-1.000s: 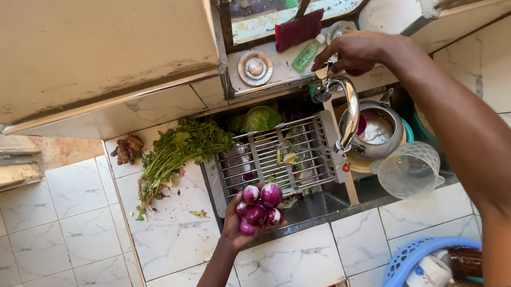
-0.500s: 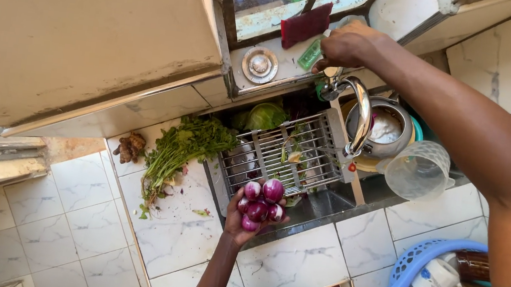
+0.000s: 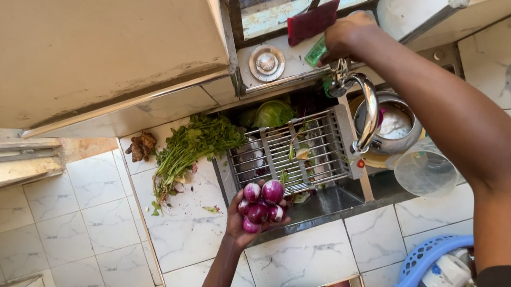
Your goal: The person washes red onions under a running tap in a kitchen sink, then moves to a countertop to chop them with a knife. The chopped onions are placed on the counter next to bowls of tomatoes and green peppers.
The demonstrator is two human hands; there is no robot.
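Since a moment ago the right hand [image 3: 347,34] has closed in on the base of the tap [image 3: 364,108] and the view has slid a little lower; the left hand [image 3: 246,217] has hardly shifted. That left hand is turned palm up and cupped, fingers curled around a cluster of purple onions [image 3: 261,202], held over the front edge of the sink [image 3: 326,201] where it meets the tiled bench [image 3: 193,227]. The onions are round, so no long axis shows; they sit piled in the palm. The right arm stretches across the sink, its hand closed around the tap's handle. The curved steel spout arcs towards the person, its long axis running from the windowsill down over a wire rack [image 3: 293,151].

A small green bottle [image 3: 316,51] lies just beside the right hand, next to a dark red cloth [image 3: 313,21]. On the bench left of the sink lie leafy greens [image 3: 193,145] and a ginger root [image 3: 140,145]. A blue basket [image 3: 421,274] sits at lower right.
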